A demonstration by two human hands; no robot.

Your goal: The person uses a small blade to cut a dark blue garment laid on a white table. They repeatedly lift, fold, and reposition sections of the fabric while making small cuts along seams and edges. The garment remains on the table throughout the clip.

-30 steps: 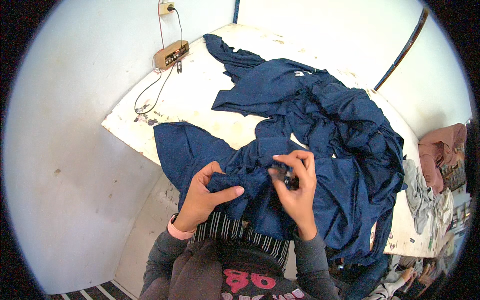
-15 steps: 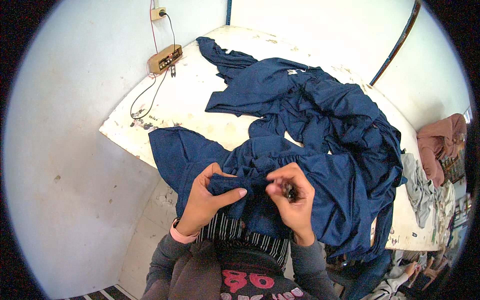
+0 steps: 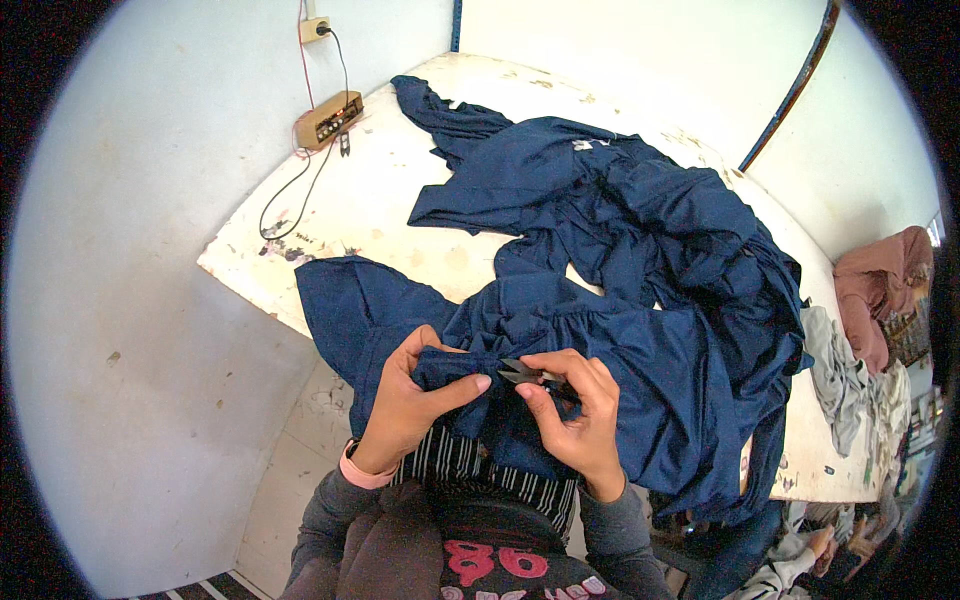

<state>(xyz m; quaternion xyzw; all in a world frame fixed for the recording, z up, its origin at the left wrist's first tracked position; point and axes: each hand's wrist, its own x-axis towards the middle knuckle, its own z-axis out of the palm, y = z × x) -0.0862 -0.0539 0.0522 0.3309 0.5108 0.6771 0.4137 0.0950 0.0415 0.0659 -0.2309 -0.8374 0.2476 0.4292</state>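
Note:
My left hand [image 3: 410,400] pinches a folded edge of navy blue fabric [image 3: 680,400] between thumb and fingers, with a pink band at the wrist. My right hand [image 3: 575,420] grips small dark thread snips [image 3: 524,372], their blades pointing left at the held edge, close to my left thumb. Whether the blades touch the cloth I cannot tell. The fabric lies bunched across the white table [image 3: 260,260] and drapes over its near edge onto my striped lap.
A small brown electrical box [image 3: 330,118] with cords sits at the table's back left, below a wall socket [image 3: 315,29]. Walls flank the table. At right are pink cloth [image 3: 865,300], grey cloths [image 3: 835,380] and, lower down, part of another person's hand [image 3: 820,545].
My right hand has moved down and turned, bringing the snips' blades into view at the fabric edge. My left hand keeps its pinch, and the view has shifted slightly.

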